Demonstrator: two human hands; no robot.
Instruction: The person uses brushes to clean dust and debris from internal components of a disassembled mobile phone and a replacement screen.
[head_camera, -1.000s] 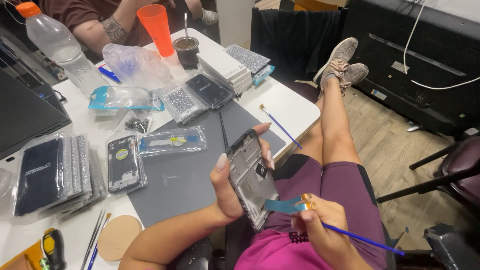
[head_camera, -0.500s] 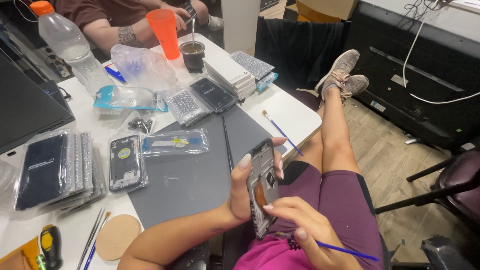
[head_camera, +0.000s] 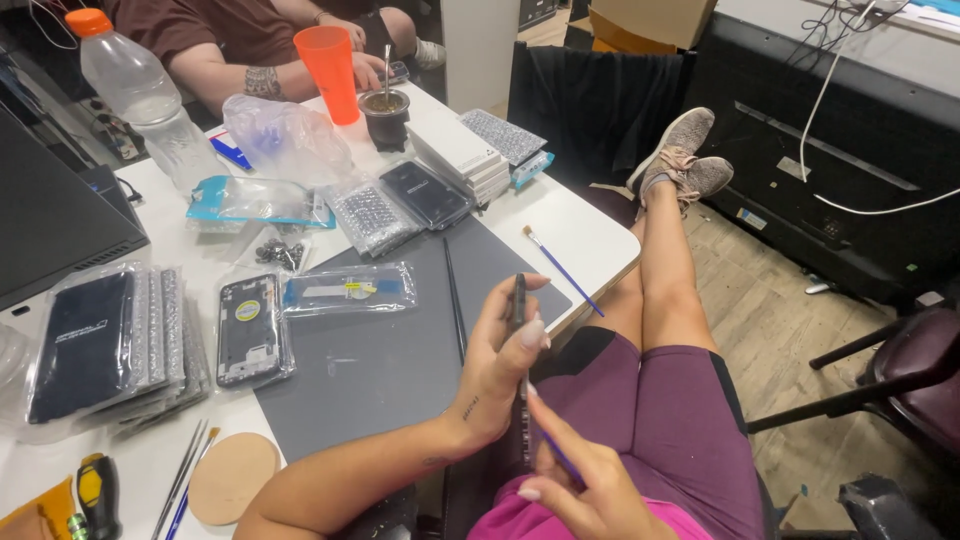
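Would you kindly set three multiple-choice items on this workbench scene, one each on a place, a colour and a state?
1. Where does the loose blue-handled brush lie?
A. on the white table near its edge
B. on the floor
C. inside the cup

2. What colour is the tall cup?
A. green
B. orange
C. white

3. How does the left hand hold the phone?
A. flat, screen up
B. edge-on to the camera
C. inside a bag

Answers: 1 A, it rests beside the grey mat; 2 B, bright orange; 3 B, only its thin side shows.
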